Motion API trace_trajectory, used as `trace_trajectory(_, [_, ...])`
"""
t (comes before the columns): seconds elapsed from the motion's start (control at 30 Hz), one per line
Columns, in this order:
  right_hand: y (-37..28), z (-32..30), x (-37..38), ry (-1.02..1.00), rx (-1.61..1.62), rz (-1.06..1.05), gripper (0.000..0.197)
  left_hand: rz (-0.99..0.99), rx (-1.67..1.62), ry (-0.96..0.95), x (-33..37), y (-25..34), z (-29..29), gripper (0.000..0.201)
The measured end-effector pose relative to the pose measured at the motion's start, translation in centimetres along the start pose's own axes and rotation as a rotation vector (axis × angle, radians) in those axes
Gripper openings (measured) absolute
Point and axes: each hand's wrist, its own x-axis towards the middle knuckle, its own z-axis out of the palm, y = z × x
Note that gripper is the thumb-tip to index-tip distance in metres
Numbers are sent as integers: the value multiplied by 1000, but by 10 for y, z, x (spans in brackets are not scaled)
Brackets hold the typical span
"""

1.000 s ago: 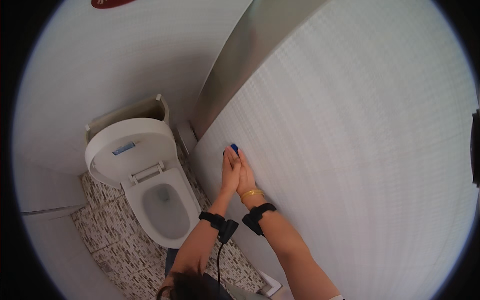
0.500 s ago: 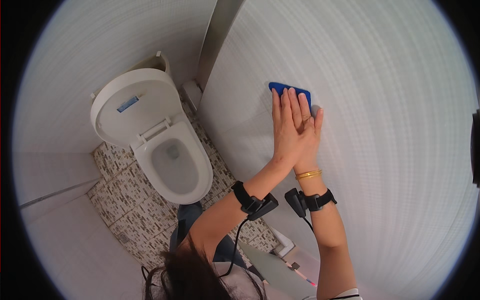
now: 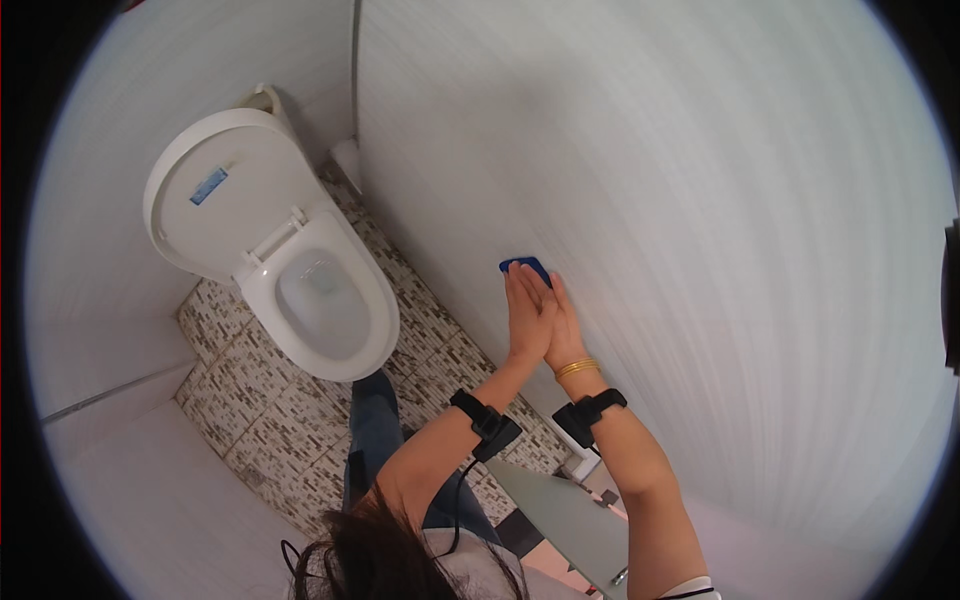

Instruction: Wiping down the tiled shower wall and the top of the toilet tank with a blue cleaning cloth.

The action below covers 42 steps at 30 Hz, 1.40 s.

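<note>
A flat blue pad (image 3: 536, 268) lies against the pale wall panel (image 3: 690, 220) on the right. My left hand (image 3: 529, 318) lies over my right hand, its fingers straight, close together and pressed on the pad. My right hand (image 3: 565, 338), with gold bangles (image 3: 577, 368) at the wrist, is mostly covered by the left. Its outer edge shows beside the left fingers, and its grip on the pad is partly hidden. Both hands hold the pad against the wall. Each forearm wears a black strap with a small device (image 3: 492, 425).
A white toilet (image 3: 375, 335) with its lid (image 3: 225, 190) raised stands on the left. Its base rests on a mosaic-patterned floor (image 3: 270, 400). Pale walls close in at the left and back. My jeans-clad leg (image 3: 374, 410) is beside the bowl. A grey-green panel (image 3: 560, 515) slants below my arms.
Both hands and the blue pad have moved down the wall and nearer to me, still pressed together. The view has shifted, so the toilet appears further left and higher.
</note>
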Motion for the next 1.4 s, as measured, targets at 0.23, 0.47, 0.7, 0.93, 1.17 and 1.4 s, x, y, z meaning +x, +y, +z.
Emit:
trace_trajectory(0.23, [13,-17,-41,-27,-1270,-61,57,147,-17,-122,-31,22,21,78])
trace_trajectory(0.47, [0,-34,-54,222,-1155,78,57,395,10,-188,-42,57,30,79])
trace_trajectory(0.7, [13,-4,-79,184,-1230,110,56,430,333,-194,-55,-21,43,80])
trace_trajectory(0.93, [30,3,-137,133,-1154,196,59,29,113,-437,-104,-11,59,80])
trace_trajectory(1.17, [33,11,-153,501,-766,336,53,109,-49,-435,-99,-32,63,58])
trace_trajectory(1.4, [24,-6,-179,671,-705,522,49,-647,-605,-505,-83,-11,79,24])
